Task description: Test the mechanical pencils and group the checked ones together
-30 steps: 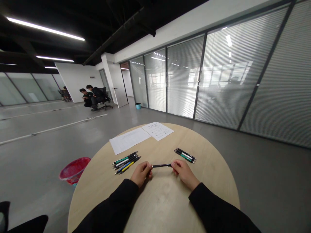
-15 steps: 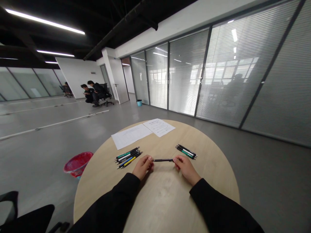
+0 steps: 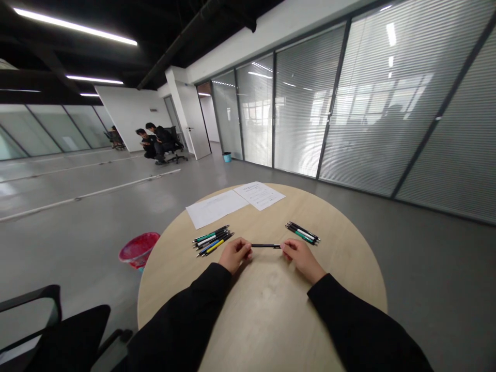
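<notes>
The round table (image 3: 349,268) is bounded by a curved edge, near whose far side a left sheet (image 3: 215,207) and a right sheet (image 3: 259,195) are laid. A wide strip of wood is left between the right pens (image 3: 303,233) and the right edge; less room is given outside the left pens (image 3: 213,240), which are bunched just beside the left hand (image 3: 235,254). A black pen (image 3: 265,246) is held crosswise between both hands, its ends pinched by the closed fingers of the left hand and the right hand (image 3: 303,257). Print is seen on the right sheet, but it is too small to be read
</notes>
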`<move>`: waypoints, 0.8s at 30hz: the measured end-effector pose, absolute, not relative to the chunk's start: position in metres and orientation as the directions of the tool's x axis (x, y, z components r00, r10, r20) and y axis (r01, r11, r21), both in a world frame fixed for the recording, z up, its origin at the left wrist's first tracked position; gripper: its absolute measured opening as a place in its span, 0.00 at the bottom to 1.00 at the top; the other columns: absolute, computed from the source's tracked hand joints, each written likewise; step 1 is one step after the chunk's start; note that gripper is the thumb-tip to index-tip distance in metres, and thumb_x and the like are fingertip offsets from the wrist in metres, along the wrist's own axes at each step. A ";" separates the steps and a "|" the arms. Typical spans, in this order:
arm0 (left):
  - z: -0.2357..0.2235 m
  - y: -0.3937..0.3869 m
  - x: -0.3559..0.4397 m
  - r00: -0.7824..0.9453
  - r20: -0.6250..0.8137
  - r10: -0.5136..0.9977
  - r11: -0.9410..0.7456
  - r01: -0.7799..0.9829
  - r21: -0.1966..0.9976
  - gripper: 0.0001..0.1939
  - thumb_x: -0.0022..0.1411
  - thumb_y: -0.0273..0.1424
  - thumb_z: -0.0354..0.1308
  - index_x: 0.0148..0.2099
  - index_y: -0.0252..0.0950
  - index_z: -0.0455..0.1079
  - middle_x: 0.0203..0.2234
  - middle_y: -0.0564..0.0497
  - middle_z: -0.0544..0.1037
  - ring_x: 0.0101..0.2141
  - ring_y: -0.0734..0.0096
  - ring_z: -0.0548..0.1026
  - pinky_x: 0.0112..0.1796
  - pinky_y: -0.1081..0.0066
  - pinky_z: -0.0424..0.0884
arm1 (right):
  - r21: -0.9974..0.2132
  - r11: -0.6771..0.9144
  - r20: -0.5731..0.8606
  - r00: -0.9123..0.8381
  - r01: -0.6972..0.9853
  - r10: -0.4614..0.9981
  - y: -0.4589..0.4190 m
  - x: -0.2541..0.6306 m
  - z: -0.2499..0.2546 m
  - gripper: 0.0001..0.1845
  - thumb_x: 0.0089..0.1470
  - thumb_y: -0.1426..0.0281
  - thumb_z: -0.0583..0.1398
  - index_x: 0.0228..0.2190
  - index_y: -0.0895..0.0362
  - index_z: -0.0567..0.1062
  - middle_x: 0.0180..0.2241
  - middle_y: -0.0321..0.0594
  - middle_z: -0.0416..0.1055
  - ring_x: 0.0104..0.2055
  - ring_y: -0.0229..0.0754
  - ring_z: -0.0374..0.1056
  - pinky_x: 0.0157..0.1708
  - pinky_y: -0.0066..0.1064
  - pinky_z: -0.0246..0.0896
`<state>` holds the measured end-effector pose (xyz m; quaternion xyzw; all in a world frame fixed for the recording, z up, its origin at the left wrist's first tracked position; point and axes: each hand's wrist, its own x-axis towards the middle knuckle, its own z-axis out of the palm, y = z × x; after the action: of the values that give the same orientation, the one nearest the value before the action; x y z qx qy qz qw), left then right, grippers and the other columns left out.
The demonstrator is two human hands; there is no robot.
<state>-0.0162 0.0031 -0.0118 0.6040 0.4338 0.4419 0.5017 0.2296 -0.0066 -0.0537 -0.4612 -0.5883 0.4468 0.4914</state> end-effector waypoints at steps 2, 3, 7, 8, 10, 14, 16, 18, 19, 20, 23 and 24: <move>-0.011 0.003 -0.016 0.219 0.098 0.971 -0.121 0.095 0.988 0.23 0.51 0.50 0.64 0.28 0.35 0.65 0.19 0.54 0.74 0.20 0.75 0.70 0.25 0.73 0.67 | -0.984 0.162 0.156 -0.083 0.069 0.984 -0.006 0.230 -0.054 0.18 0.50 0.56 0.62 0.30 0.60 0.75 0.20 0.35 0.67 0.21 0.36 0.60 0.22 0.28 0.55; -0.011 0.004 -0.016 0.217 0.092 0.972 -0.116 0.101 0.988 0.23 0.50 0.50 0.64 0.27 0.35 0.65 0.19 0.54 0.73 0.20 0.75 0.70 0.25 0.73 0.66 | -0.987 0.154 0.150 -0.072 0.050 0.986 -0.006 0.229 -0.054 0.18 0.50 0.57 0.63 0.32 0.60 0.76 0.21 0.35 0.68 0.21 0.37 0.60 0.22 0.29 0.56; -0.014 0.005 -0.017 0.225 0.042 0.973 -0.073 0.129 0.989 0.24 0.51 0.52 0.62 0.27 0.35 0.64 0.18 0.54 0.73 0.18 0.75 0.70 0.23 0.73 0.65 | -0.992 0.128 0.128 -0.018 -0.002 0.992 -0.007 0.227 -0.050 0.20 0.46 0.58 0.65 0.35 0.61 0.78 0.22 0.36 0.69 0.23 0.38 0.63 0.24 0.30 0.58; -0.015 0.005 -0.017 0.229 0.026 0.973 -0.059 0.138 0.989 0.25 0.52 0.53 0.61 0.27 0.35 0.64 0.17 0.54 0.72 0.18 0.75 0.69 0.22 0.73 0.64 | -0.992 0.124 0.124 -0.006 -0.011 0.992 -0.008 0.227 -0.049 0.20 0.45 0.58 0.65 0.35 0.61 0.77 0.22 0.37 0.70 0.24 0.38 0.63 0.25 0.30 0.59; -0.018 0.006 -0.016 0.245 -0.004 0.970 -0.038 0.164 0.986 0.26 0.55 0.54 0.58 0.27 0.34 0.65 0.16 0.54 0.71 0.17 0.76 0.68 0.21 0.74 0.63 | -0.992 0.121 0.120 0.017 -0.033 0.993 -0.009 0.225 -0.046 0.21 0.44 0.57 0.66 0.35 0.61 0.77 0.24 0.39 0.71 0.25 0.39 0.65 0.26 0.30 0.60; -0.022 0.009 -0.016 0.249 0.041 0.968 -0.074 0.123 0.990 0.25 0.57 0.53 0.57 0.35 0.33 0.67 0.22 0.52 0.73 0.20 0.76 0.70 0.23 0.74 0.65 | -0.988 0.145 0.143 0.049 -0.042 0.988 -0.010 0.225 -0.044 0.21 0.46 0.55 0.65 0.34 0.60 0.76 0.26 0.40 0.73 0.26 0.40 0.66 0.27 0.31 0.61; -0.021 0.008 -0.016 0.234 0.097 0.967 -0.112 0.052 0.992 0.25 0.54 0.48 0.62 0.44 0.35 0.66 0.28 0.53 0.73 0.22 0.76 0.72 0.25 0.73 0.68 | -0.987 0.156 0.154 0.063 -0.033 0.986 -0.010 0.226 -0.044 0.21 0.46 0.54 0.65 0.33 0.60 0.76 0.26 0.40 0.72 0.26 0.39 0.66 0.27 0.31 0.61; -0.019 0.008 -0.016 0.246 0.133 0.960 -0.141 0.012 0.990 0.28 0.50 0.44 0.67 0.48 0.37 0.63 0.32 0.52 0.73 0.25 0.76 0.73 0.28 0.72 0.70 | -0.988 0.154 0.152 0.068 -0.029 0.986 -0.009 0.226 -0.045 0.22 0.46 0.53 0.65 0.33 0.59 0.76 0.25 0.40 0.72 0.25 0.39 0.65 0.27 0.31 0.61; -0.017 0.007 -0.016 0.261 0.145 0.954 -0.153 0.010 0.988 0.28 0.49 0.43 0.68 0.47 0.37 0.64 0.33 0.52 0.73 0.26 0.75 0.74 0.30 0.71 0.71 | -0.988 0.153 0.150 0.067 -0.029 0.986 -0.009 0.226 -0.044 0.22 0.46 0.53 0.65 0.33 0.59 0.76 0.25 0.39 0.72 0.25 0.39 0.65 0.27 0.31 0.61; -0.016 0.007 -0.016 0.277 0.154 0.949 -0.164 0.016 0.986 0.26 0.49 0.43 0.68 0.45 0.36 0.65 0.33 0.52 0.73 0.27 0.74 0.74 0.31 0.71 0.71 | -0.988 0.151 0.149 0.065 -0.030 0.987 -0.009 0.226 -0.044 0.22 0.46 0.53 0.65 0.33 0.59 0.76 0.25 0.39 0.72 0.25 0.39 0.65 0.26 0.31 0.61; -0.014 0.006 -0.016 0.300 0.156 0.941 -0.177 0.043 0.983 0.21 0.51 0.44 0.67 0.37 0.35 0.67 0.27 0.53 0.74 0.27 0.73 0.73 0.31 0.70 0.70 | -0.988 0.147 0.144 0.060 -0.044 0.988 -0.010 0.225 -0.043 0.20 0.46 0.54 0.65 0.33 0.59 0.75 0.24 0.39 0.71 0.25 0.39 0.65 0.26 0.30 0.59; -0.014 0.007 -0.016 0.296 0.151 0.943 -0.172 0.047 0.984 0.20 0.50 0.45 0.67 0.36 0.35 0.67 0.25 0.53 0.73 0.26 0.73 0.73 0.30 0.70 0.69 | -0.988 0.147 0.144 0.058 -0.047 0.988 -0.010 0.225 -0.042 0.20 0.46 0.55 0.65 0.33 0.59 0.75 0.24 0.38 0.71 0.25 0.39 0.65 0.26 0.30 0.59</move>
<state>-0.0161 0.0066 -0.0140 0.6253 0.3960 0.4416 0.5071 0.2246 -0.0098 -0.0422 -0.4627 -0.5085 0.4611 0.5611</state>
